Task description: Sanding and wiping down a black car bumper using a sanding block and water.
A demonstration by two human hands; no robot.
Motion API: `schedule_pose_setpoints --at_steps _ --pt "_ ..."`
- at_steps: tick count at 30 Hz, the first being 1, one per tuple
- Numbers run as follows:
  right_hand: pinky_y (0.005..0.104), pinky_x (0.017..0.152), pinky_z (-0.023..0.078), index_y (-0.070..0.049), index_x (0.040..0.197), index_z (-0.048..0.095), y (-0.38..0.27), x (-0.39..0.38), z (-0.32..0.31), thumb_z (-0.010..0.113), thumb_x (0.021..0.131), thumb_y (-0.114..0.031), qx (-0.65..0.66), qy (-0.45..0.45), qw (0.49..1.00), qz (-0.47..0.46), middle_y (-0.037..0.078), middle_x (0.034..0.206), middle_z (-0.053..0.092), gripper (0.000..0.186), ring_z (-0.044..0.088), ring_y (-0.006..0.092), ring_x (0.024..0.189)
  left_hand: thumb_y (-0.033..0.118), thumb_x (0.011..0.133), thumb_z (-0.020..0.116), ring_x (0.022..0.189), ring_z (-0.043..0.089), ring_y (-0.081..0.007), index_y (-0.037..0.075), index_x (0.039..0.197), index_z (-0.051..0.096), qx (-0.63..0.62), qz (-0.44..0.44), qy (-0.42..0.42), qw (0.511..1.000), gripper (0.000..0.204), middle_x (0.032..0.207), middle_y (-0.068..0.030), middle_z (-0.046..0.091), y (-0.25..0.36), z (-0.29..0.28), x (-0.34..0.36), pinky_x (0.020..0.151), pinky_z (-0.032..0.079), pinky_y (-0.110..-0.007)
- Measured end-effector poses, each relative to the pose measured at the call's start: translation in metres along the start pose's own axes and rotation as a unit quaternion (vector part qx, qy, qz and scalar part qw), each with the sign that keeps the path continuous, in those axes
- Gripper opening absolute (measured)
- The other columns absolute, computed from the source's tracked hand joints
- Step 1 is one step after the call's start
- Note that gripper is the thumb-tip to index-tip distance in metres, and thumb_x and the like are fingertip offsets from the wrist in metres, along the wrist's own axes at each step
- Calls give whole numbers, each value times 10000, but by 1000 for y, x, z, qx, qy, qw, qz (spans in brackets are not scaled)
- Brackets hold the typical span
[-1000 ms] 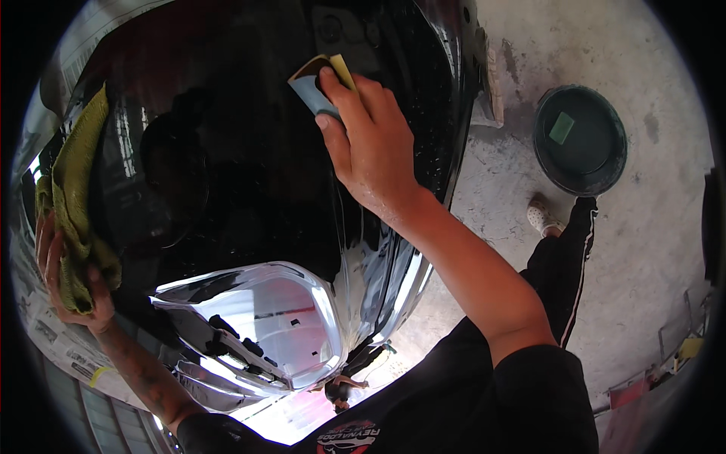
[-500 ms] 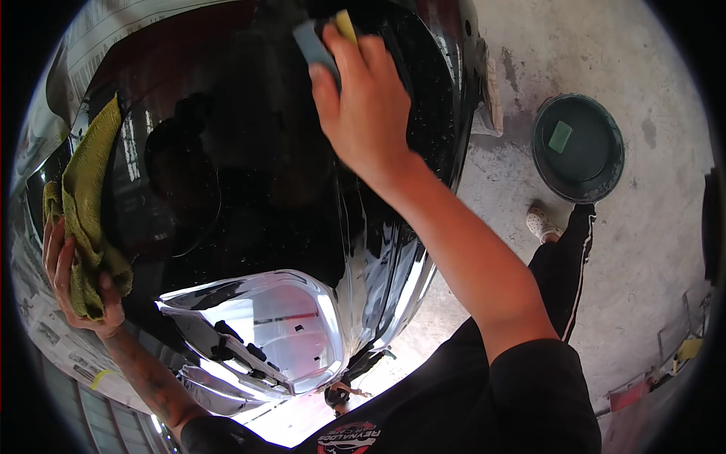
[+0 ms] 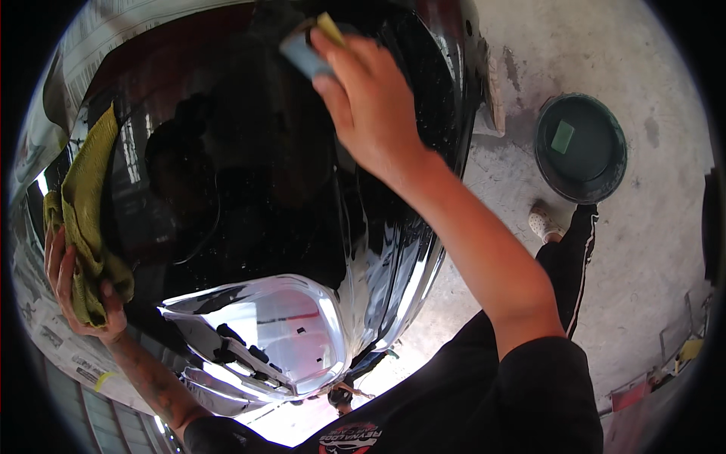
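My right hand [image 3: 382, 113] is closed around a block wrapped in a grey-blue sheet [image 3: 304, 56] that looks like sandpaper, with a yellow edge [image 3: 330, 30] showing above the fingers. It lies against the upper part of a glossy black car panel [image 3: 249, 151], which carries small water drops. At the panel's left edge, a folded olive-green towel [image 3: 87, 204] is gripped in my left hand [image 3: 64, 281], its fingers on the outer side and thumb on the inner. One end of the towel stretches up along the panel.
Right of the car, a dark round basin [image 3: 582, 178] with a green rectangular pad [image 3: 562, 137] inside stands on the concrete floor [image 3: 658, 250]. Newsprint masking [image 3: 98, 34] covers the car's upper left. A shiny lamp-shaped recess [image 3: 280, 325] lies nearer me.
My right hand has moved the wrapped block slightly left and down across the panel, and the block has turned a little. The left hand keeps its hold on the towel.
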State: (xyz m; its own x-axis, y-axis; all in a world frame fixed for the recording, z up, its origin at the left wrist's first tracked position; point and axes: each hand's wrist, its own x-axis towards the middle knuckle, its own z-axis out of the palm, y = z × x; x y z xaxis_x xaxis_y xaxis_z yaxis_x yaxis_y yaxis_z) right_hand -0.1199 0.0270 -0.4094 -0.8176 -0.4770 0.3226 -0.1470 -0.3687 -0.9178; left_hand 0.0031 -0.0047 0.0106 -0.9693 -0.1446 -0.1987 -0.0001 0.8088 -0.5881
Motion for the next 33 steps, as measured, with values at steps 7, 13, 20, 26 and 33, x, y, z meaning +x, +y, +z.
schedule_pose_setpoints --at_steps 7,13,20,26,33 --pt "420 814 494 -108 1338 618 12 19 4 725 893 -123 -37 -2 999 -24 67 1201 605 458 602 289 972 310 945 624 1303 543 -514 -56 1359 565 -7 3 2 1000 555 1376 -302 588 -1 0 0 1115 398 -623" --pt "425 789 505 -110 1342 610 -3 -13 1 729 883 -125 -11 2 1000 3 66 1155 597 474 603 286 961 313 949 627 1301 543 -515 -53 1352 571 11 -2 -7 1000 547 1377 -299 591 -1 -4 -2 1112 400 -616" --pt "427 799 510 -98 1322 623 10 21 14 747 869 -143 -22 40 999 -6 72 1145 593 471 600 292 950 308 950 624 1300 543 -514 -50 1364 555 -1 0 -7 1000 551 1375 -300 591 -1 0 0 1106 405 -614" --pt "418 812 502 -81 1354 621 -14 -43 -8 753 856 -131 11 -21 999 26 116 1201 589 518 594 310 958 303 953 614 1299 541 -518 -48 1372 545 0 2 -9 1000 551 1375 -304 589 -1 -4 -1 1102 409 -616" --pt "413 798 505 -87 1348 609 -6 -15 3 740 878 -118 -18 10 1000 8 90 1177 595 488 600 279 943 304 956 609 1299 537 -526 -46 1370 542 0 -6 -14 1000 546 1374 -306 589 -2 -3 -4 1099 408 -626"
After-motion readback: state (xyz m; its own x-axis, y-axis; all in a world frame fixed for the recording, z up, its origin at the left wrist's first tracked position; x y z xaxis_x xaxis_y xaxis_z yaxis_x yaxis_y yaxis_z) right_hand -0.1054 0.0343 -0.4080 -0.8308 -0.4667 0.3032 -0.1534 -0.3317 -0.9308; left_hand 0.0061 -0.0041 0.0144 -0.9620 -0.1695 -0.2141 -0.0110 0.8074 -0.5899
